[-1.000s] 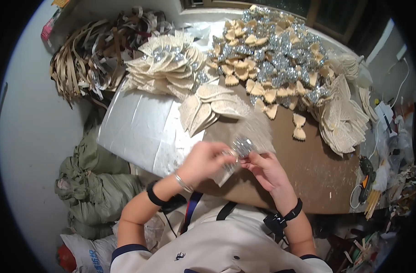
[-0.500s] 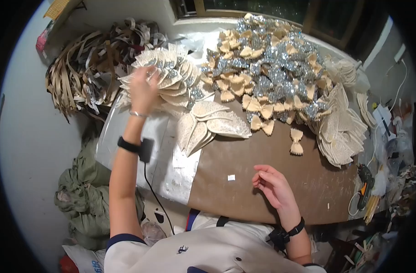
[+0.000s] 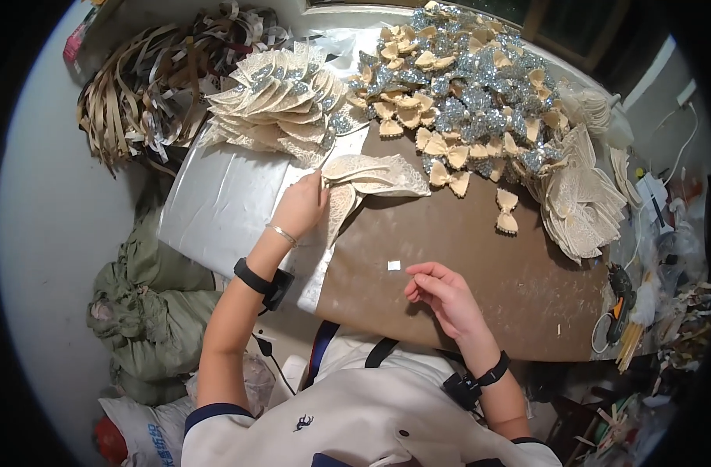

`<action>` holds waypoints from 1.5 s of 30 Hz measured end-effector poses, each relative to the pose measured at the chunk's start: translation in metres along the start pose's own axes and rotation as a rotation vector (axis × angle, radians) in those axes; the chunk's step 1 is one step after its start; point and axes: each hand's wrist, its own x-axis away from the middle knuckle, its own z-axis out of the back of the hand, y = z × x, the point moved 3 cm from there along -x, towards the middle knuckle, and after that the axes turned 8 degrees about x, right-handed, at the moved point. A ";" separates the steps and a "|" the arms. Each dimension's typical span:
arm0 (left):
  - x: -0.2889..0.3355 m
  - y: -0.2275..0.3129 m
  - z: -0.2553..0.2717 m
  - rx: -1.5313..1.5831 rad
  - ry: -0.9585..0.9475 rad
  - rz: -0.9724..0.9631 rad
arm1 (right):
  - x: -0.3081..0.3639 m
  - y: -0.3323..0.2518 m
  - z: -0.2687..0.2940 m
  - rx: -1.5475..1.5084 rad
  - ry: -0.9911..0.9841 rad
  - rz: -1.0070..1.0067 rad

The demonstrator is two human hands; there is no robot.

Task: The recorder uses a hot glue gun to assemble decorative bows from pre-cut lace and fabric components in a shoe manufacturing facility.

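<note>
My left hand (image 3: 302,204) is closed at the left end of a small fan of cream lace pieces (image 3: 375,175), pinching the edge of one; its fingertips are partly hidden. These pieces are curved, leaf-shaped and patterned. Just behind lies a larger layered stack of cream lace pieces (image 3: 273,109), with silvery glitter showing between its layers. My right hand (image 3: 442,300) hovers over the brown table cover, fingers loosely bent and apart from the thumb, with nothing seen in it. A small white square (image 3: 394,265) lies beside its fingertips.
Beige and silver-glitter bows (image 3: 472,101) are heaped at the back; a single beige bow (image 3: 507,212) lies in front. More lace pieces (image 3: 577,202) are piled right, near a glue gun (image 3: 620,288). Strips of material (image 3: 137,93) hang back left; a green sack (image 3: 153,296) stands left.
My left hand has come back from the large lace stack, toward me and right, to the small fan of pieces. My right hand has shifted slightly left. The whole view has tilted a little.
</note>
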 end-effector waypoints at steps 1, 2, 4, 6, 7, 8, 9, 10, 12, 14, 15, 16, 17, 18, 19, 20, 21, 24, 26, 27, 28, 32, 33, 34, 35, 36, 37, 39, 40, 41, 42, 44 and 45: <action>0.004 0.004 0.004 -0.014 0.014 -0.038 | -0.001 0.000 -0.001 -0.003 -0.004 -0.004; 0.009 0.006 0.008 -0.039 0.001 0.036 | -0.002 0.000 -0.004 0.012 -0.019 -0.002; 0.022 0.016 0.021 -0.002 0.107 0.014 | -0.003 -0.002 -0.010 0.048 -0.051 0.008; 0.032 0.029 0.036 0.042 0.203 -0.023 | -0.007 -0.004 -0.014 0.072 -0.076 0.013; 0.039 0.039 0.047 0.121 0.163 0.061 | -0.007 -0.006 -0.017 0.104 -0.099 0.012; 0.048 0.047 0.058 0.194 0.126 0.151 | -0.009 -0.007 -0.023 0.098 -0.095 0.009; 0.056 0.057 0.064 0.198 0.118 0.150 | -0.011 -0.011 -0.030 0.110 -0.082 0.067; 0.066 0.068 0.064 0.515 -0.003 0.216 | -0.012 -0.016 -0.037 0.124 -0.070 0.123; 0.085 0.096 0.059 0.936 -0.219 0.351 | -0.016 -0.029 -0.045 0.129 -0.130 0.170; 0.102 0.127 0.054 1.116 -0.360 0.401 | -0.015 -0.038 -0.053 0.038 -0.154 0.242; 0.110 0.132 0.047 1.052 -0.379 0.364 | -0.009 -0.039 -0.053 0.041 -0.144 0.229; 0.114 0.139 0.041 1.036 -0.340 0.320 | -0.004 -0.044 -0.054 0.069 -0.093 0.245; 0.119 0.142 0.037 1.015 -0.295 0.278 | 0.001 -0.049 -0.057 0.097 -0.051 0.260; 0.123 0.143 0.035 0.947 -0.241 0.236 | 0.008 -0.054 -0.058 0.170 -0.001 0.274; 0.126 0.147 0.032 0.953 -0.244 0.240 | 0.011 -0.053 -0.057 0.173 0.003 0.268; 0.128 0.153 0.031 0.965 -0.243 0.235 | 0.016 -0.051 -0.055 0.146 0.029 0.293; 0.129 0.156 0.030 0.976 -0.242 0.231 | 0.018 -0.050 -0.054 0.119 0.056 0.319; 0.128 0.156 0.024 0.970 -0.264 0.230 | 0.019 -0.044 -0.048 0.027 0.080 0.365; 0.125 0.154 0.022 0.964 -0.291 0.232 | 0.014 -0.040 -0.045 -0.027 0.094 0.345; 0.123 0.152 0.019 0.987 -0.302 0.247 | 0.010 -0.038 -0.043 -0.080 0.105 0.329; 0.121 0.153 0.021 0.995 -0.304 0.254 | 0.009 -0.038 -0.042 -0.088 0.092 0.338; 0.115 0.148 0.013 0.976 -0.290 0.214 | -0.003 -0.032 -0.032 -0.189 0.096 0.161; 0.109 0.145 0.015 0.908 -0.424 0.306 | -0.010 -0.030 -0.028 -0.221 0.097 0.090; 0.099 0.143 0.016 0.887 -0.456 0.293 | -0.020 -0.023 -0.017 -0.169 0.057 0.046; 0.091 0.140 0.015 0.866 -0.486 0.281 | -0.026 -0.023 -0.012 -0.170 0.040 0.067; 0.077 0.130 0.016 0.759 -0.423 0.212 | -0.031 -0.025 -0.008 -0.198 0.041 0.063; 0.059 0.116 0.019 0.655 -0.361 0.147 | -0.034 -0.027 -0.004 -0.225 0.043 0.056; 0.006 0.069 0.037 0.584 -0.144 0.232 | -0.028 -0.039 0.004 -0.172 0.011 0.104; -0.028 0.059 0.063 0.643 -0.021 0.106 | -0.021 -0.041 0.013 -0.124 0.034 0.104; -0.057 0.037 0.085 0.700 0.070 0.147 | -0.015 -0.041 0.018 -0.071 0.042 0.102; -0.086 0.030 0.107 0.699 0.036 0.317 | -0.010 -0.038 0.029 -0.070 0.061 0.088; -0.142 -0.060 0.140 0.479 0.217 0.234 | -0.005 -0.030 0.039 -0.066 0.032 0.075; -0.158 -0.080 0.152 0.443 0.255 0.203 | -0.004 -0.026 0.043 -0.071 0.030 0.045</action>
